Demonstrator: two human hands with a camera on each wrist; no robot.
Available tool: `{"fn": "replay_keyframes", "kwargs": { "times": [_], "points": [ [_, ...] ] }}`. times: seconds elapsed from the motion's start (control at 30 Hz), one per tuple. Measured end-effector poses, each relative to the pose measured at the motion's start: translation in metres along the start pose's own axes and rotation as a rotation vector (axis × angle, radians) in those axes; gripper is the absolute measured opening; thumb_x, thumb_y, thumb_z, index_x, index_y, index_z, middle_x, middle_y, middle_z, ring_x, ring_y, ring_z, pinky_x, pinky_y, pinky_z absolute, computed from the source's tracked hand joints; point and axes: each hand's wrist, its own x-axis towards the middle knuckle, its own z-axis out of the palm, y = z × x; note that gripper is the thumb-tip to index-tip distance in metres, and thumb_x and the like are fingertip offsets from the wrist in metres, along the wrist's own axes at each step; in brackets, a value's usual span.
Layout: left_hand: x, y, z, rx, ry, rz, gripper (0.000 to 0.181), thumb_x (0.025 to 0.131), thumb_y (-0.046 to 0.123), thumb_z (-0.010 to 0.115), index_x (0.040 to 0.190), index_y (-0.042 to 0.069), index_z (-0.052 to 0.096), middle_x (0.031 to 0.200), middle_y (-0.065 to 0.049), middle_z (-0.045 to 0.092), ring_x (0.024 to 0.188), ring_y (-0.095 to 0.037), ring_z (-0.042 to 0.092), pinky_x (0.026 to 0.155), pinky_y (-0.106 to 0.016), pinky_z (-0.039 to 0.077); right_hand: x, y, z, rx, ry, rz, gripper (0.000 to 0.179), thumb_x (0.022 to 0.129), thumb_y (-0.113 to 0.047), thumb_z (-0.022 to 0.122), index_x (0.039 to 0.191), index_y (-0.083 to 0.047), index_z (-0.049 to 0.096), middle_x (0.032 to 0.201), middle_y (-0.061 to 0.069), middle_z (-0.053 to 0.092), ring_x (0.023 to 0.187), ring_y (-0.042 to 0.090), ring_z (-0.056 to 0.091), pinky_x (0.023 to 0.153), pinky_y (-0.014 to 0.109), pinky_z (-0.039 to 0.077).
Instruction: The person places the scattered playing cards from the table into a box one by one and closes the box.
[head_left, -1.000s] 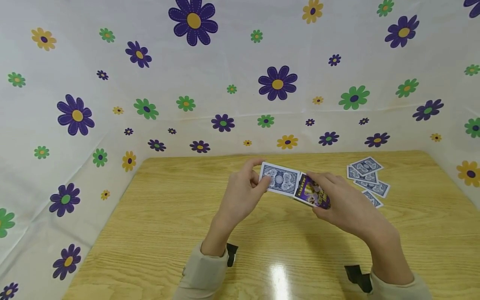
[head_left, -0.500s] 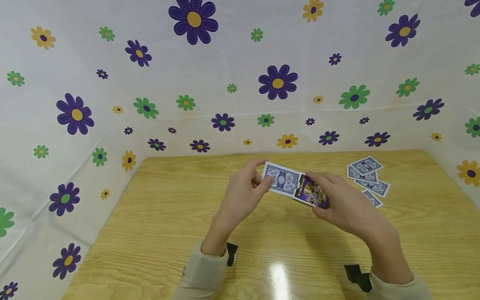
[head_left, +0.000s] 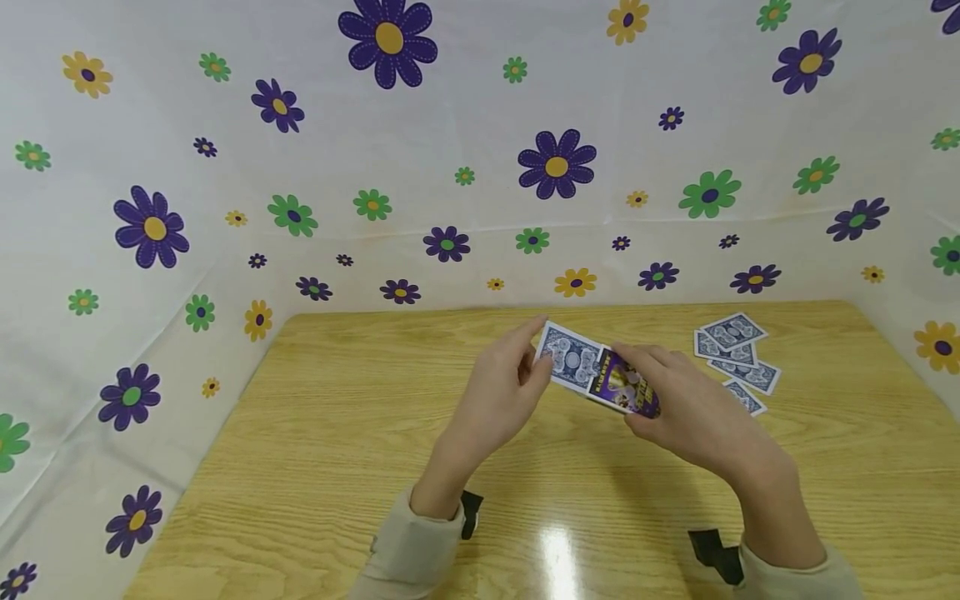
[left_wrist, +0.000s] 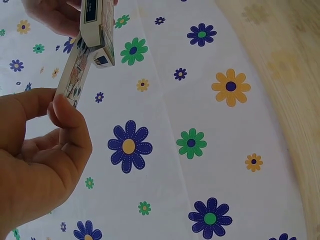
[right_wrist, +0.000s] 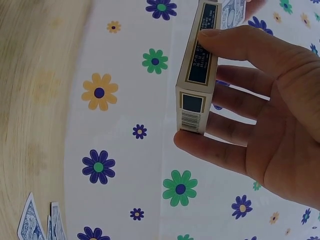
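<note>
A blue-backed playing card (head_left: 573, 358) sticks partly out of the open end of a purple and yellow card box (head_left: 618, 382). My left hand (head_left: 495, 396) pinches the card's outer end between thumb and index finger; I cannot tell whether more cards lie beneath it. Its printed face (left_wrist: 76, 82) shows in the left wrist view. Around the far end of the box curls my right hand (head_left: 697, 408). From the right wrist, the thumb (right_wrist: 215, 42) presses the box's dark-panelled edge, and the little finger lies under its barcode end (right_wrist: 191, 112). Both hands are raised above the table.
Several loose blue-backed cards (head_left: 735, 333) overlap face down at the right rear of the wooden table (head_left: 337, 433). A white cloth (head_left: 450, 125) with printed flowers rises behind and along both sides of the table. Black straps (head_left: 716, 557) show near the sleeves.
My left hand has moved right toward the box, and the card has slid further in, so less of it shows. The right hand and box have stayed in place.
</note>
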Motion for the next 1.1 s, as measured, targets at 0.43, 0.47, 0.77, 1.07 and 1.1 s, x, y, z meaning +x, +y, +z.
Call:
{"fn": "replay_keyframes", "kwargs": {
  "times": [0.43, 0.47, 0.77, 1.07, 1.1],
  "points": [
    [-0.001, 0.0, 0.01, -0.002, 0.069, 0.004, 0.029, 0.094, 0.009, 0.067, 0.121, 0.0, 0.06, 0.08, -0.002, 0.057, 0.067, -0.012, 0.048, 0.058, -0.019, 0.042, -0.001, 0.001, -0.001, 0.013, 0.001, 0.001, 0.078, 0.081, -0.016, 0.081, 0.148, -0.005, 0.043, 0.134, 0.019, 0.057, 0.111, 0.036, 0.057, 0.089, 0.051, 0.052],
    [-0.001, 0.0, 0.011, 0.001, 0.064, 0.014, 0.029, 0.094, 0.009, 0.067, 0.121, 0.001, 0.06, 0.08, -0.002, 0.057, 0.067, -0.012, 0.048, 0.058, -0.019, 0.042, -0.001, 0.001, -0.001, 0.013, 0.002, 0.0, 0.078, 0.081, -0.016, 0.08, 0.148, -0.005, 0.043, 0.134, 0.019, 0.057, 0.111, 0.035, 0.057, 0.089, 0.051, 0.052],
    [-0.003, 0.005, 0.016, 0.021, 0.023, 0.058, 0.033, 0.094, 0.007, 0.067, 0.125, 0.001, 0.061, 0.083, -0.002, 0.057, 0.064, -0.009, 0.046, 0.055, -0.018, 0.04, 0.0, 0.0, -0.002, 0.017, 0.001, 0.013, 0.077, 0.081, -0.016, 0.08, 0.148, -0.005, 0.044, 0.136, 0.021, 0.055, 0.114, 0.038, 0.056, 0.09, 0.053, 0.051],
    [-0.006, 0.008, 0.022, 0.106, -0.02, 0.082, 0.034, 0.095, 0.011, 0.066, 0.127, 0.001, 0.062, 0.089, -0.003, 0.06, 0.065, -0.008, 0.047, 0.054, -0.017, 0.041, -0.001, 0.0, -0.002, 0.025, 0.01, 0.008, 0.077, 0.081, -0.014, 0.08, 0.148, -0.004, 0.043, 0.137, 0.021, 0.055, 0.114, 0.038, 0.056, 0.09, 0.053, 0.051],
    [-0.007, 0.009, 0.022, 0.111, -0.026, 0.083, 0.034, 0.096, 0.011, 0.065, 0.128, 0.001, 0.062, 0.091, -0.003, 0.062, 0.064, -0.007, 0.047, 0.054, -0.016, 0.041, -0.001, 0.001, -0.002, 0.028, 0.013, 0.007, 0.077, 0.081, -0.013, 0.08, 0.148, -0.004, 0.043, 0.138, 0.021, 0.054, 0.115, 0.039, 0.056, 0.09, 0.053, 0.051]
  ]
}}
